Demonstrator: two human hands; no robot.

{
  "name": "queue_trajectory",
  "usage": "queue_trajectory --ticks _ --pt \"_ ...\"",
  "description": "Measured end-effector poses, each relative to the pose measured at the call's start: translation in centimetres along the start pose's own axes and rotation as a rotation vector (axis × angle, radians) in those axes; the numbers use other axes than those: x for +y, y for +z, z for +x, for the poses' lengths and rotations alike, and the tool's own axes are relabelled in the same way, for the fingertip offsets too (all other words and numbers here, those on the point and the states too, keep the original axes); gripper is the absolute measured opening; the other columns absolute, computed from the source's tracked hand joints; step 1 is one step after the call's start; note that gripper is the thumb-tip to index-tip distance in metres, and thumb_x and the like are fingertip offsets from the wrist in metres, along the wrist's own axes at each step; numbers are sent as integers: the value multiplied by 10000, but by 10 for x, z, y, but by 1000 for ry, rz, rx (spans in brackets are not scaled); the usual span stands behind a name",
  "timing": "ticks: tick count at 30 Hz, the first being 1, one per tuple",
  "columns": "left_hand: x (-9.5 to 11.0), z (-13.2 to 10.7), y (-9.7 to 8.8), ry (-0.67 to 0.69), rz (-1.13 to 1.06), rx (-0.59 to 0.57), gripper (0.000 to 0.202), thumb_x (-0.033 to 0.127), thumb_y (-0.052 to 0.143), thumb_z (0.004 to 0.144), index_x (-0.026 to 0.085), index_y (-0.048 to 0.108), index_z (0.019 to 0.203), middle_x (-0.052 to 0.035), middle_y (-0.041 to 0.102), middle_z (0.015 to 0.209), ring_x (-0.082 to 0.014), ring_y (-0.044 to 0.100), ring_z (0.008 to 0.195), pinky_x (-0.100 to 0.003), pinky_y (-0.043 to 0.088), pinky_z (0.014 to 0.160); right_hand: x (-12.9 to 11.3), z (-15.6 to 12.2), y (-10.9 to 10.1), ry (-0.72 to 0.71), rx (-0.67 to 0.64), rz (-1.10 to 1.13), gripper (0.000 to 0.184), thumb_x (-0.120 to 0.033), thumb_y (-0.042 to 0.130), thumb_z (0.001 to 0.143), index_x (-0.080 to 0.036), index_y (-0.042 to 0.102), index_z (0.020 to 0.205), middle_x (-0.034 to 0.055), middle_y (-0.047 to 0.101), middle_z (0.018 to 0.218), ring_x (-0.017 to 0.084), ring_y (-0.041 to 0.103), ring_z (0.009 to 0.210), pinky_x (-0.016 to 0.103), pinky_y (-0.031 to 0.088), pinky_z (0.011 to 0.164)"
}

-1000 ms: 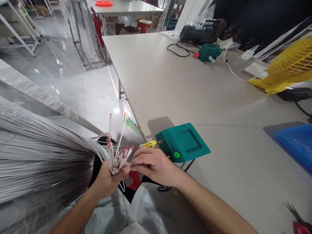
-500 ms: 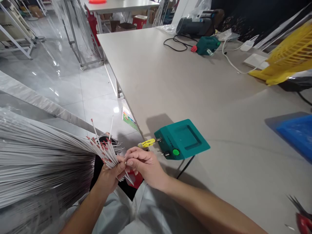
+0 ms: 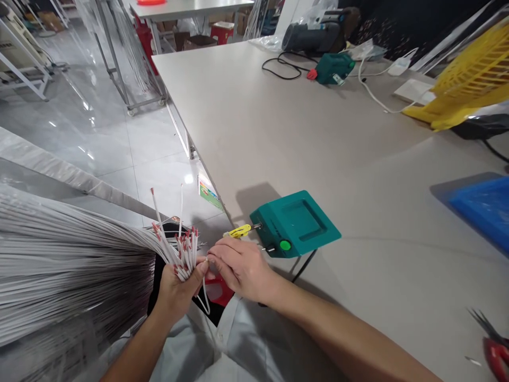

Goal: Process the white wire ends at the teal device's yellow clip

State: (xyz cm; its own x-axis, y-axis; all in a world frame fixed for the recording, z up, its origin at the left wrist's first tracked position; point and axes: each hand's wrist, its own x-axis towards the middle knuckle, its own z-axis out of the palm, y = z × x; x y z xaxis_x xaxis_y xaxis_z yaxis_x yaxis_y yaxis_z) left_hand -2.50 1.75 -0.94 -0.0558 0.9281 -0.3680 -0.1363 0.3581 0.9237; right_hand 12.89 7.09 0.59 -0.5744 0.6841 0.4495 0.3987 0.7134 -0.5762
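Note:
My left hand (image 3: 177, 289) is closed around a bundle of thin white wires (image 3: 67, 254) whose red-tipped ends (image 3: 183, 252) fan upward above my fist. My right hand (image 3: 238, 268) is right beside it, thumb and forefinger pinched on a single white wire that loops down below the bundle. A teal box-shaped device (image 3: 294, 223) with a green button and a yellow clip (image 3: 238, 231) on its left side sits on the beige table (image 3: 318, 132) just beyond my right hand.
A blue tray (image 3: 483, 207) lies at the right edge, a yellow basket (image 3: 465, 85) farther back. A second teal device (image 3: 332, 68), cables and a dark machine (image 3: 314, 36) sit at the far end. Red-handled scissors (image 3: 493, 350) lie at lower right. Tiled floor lies to the left.
The red-tipped ends swung leftward, then back upright in my left fist. My right hand stayed pinched at the bundle, and a wire loop now hangs below it.

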Motion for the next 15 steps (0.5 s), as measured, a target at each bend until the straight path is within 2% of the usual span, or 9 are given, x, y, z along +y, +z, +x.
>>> queue_trajectory --ticks 3,7,12,15 --pt "5 -3 5 32 34 48 266 346 611 743 126 623 593 26 480 415 -55 349 368 -195 263 365 -1 -1 3 37 11 5 182 -178 424 867 -165 591 797 59 623 727 140 560 673 252 468 614" --pt "3 -5 12 71 20 100 248 335 592 766 141 611 613 40 471 429 -60 359 386 -194 283 382 -1 -4 7 38 30 -25 167 -165 430 861 -158 585 798 62 632 745 142 561 677 258 469 619" --pt "-4 -7 15 65 41 150 265 346 577 778 147 607 605 55 423 419 -62 337 387 -195 265 380 3 -6 3 -172 20 -307 188 -173 414 864 -161 590 801 74 623 740 164 564 685 284 454 618" --pt "-3 -8 17 59 82 173 268 342 580 773 146 609 593 54 421 417 -65 339 392 -196 275 386 4 -4 -3 -208 -64 -307 204 -154 390 865 -153 585 806 80 608 746 167 556 680 289 444 608"
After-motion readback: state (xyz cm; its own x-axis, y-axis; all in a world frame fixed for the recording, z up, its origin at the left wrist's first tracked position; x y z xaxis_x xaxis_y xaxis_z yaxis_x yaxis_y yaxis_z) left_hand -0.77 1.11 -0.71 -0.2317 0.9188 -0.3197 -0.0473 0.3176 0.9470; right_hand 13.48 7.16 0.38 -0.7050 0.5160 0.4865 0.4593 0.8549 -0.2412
